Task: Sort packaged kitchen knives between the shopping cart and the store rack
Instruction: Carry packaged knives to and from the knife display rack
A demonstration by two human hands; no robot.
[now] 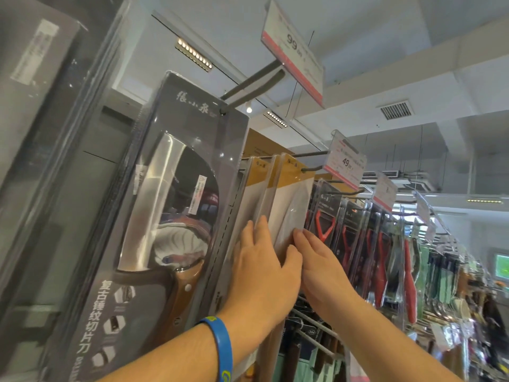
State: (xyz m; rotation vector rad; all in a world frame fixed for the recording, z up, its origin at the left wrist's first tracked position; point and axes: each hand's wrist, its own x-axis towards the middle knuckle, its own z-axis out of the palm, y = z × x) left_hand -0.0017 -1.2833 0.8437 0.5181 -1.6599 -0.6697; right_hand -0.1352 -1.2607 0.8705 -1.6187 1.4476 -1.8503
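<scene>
Currently logged: knife pack [289, 205], yellow header, hanging foremost on its rack hook [311, 169]. My left hand [261, 271] pinches its lower part, fingers behind and thumb in front. My right hand [325, 271] lies flat, fingertips on the side edge. Risk: a downward tug may tear the hang-hole or drag the neighbouring packs [256, 194] off.

L hand [261, 268]: blue wristband [220, 346] on wrist; fingers slid betw. hanging packs, thumb over front of yellow-top pack [292, 199], pinching it.
R hand [322, 268]: fingers straight, tips touching same pack's right edge.
Yellow-top pack: front one of several alike on one rack hook, by 49 price tag [345, 164].
Cleaver pack [176, 205]: big, grey, just left; hook w/ 99 price tag [294, 51].
Red-handled packs [325, 221]: just right.
</scene>
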